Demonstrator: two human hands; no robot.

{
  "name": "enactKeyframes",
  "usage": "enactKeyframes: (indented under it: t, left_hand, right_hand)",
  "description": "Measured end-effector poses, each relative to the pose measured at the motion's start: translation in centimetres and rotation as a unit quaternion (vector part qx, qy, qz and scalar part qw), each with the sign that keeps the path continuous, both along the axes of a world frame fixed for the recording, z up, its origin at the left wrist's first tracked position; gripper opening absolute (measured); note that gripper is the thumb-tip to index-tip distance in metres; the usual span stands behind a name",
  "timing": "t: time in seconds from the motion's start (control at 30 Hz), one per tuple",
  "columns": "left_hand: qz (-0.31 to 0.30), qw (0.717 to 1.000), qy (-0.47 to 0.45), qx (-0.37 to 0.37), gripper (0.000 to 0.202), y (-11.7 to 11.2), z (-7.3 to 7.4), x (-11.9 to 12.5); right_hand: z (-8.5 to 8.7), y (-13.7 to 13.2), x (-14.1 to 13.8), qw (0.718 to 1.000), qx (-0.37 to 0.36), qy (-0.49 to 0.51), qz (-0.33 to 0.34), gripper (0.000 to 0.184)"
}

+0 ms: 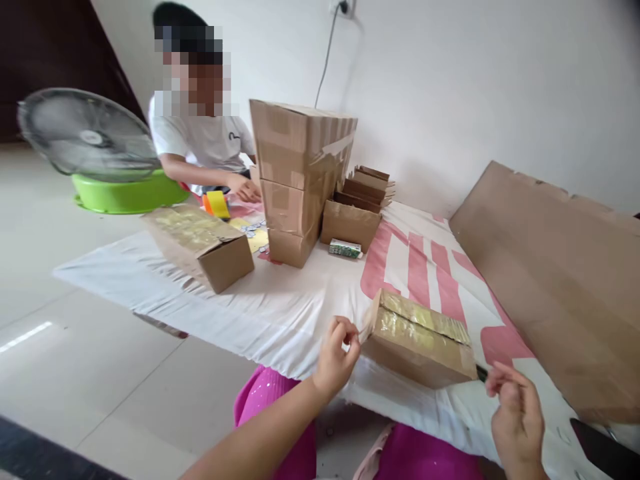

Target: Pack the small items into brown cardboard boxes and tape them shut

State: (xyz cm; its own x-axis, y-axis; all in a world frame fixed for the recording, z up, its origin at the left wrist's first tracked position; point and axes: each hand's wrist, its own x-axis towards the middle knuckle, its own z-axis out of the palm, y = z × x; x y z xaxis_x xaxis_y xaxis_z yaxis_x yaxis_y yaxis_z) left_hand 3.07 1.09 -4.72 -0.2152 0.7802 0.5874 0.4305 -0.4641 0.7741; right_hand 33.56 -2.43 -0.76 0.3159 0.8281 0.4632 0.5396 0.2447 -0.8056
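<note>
A small cardboard box (419, 339) sealed with clear tape lies in front of me on a white and pink sheet (300, 300). My left hand (336, 359) is closed in a pinch at the box's left end, on what looks like a strip of tape. My right hand (517, 417) is curled shut at the box's right end, holding a thin dark tool (481, 373) whose tip touches the box corner.
Across the sheet sits another person (200, 133) with a hand by a yellow tape roll (218, 203). A taped box (200, 245), a stack of boxes (297, 180), flat cartons (357, 207), a small green packet (345, 249), a fan (87, 133), a green basin (127, 193) and a cardboard sheet (555, 280) surround me.
</note>
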Motion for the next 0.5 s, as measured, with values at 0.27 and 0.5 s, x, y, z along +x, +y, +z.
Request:
enactKeyframes:
  t: [0.27, 0.5]
  left_hand:
    - [-0.208, 0.906, 0.284, 0.234, 0.019, -5.0, -0.1, 2.8]
    - [-0.197, 0.928, 0.261, 0.178, 0.018, -5.0, -1.3, 3.8]
  right_hand:
    - [-1.9, -4.3, -7.9, 0.838, -0.36, 0.247, 0.328, 0.053]
    - [-3.4, -3.3, -0.6, 0.949, -0.29, 0.096, 0.08, 0.044]
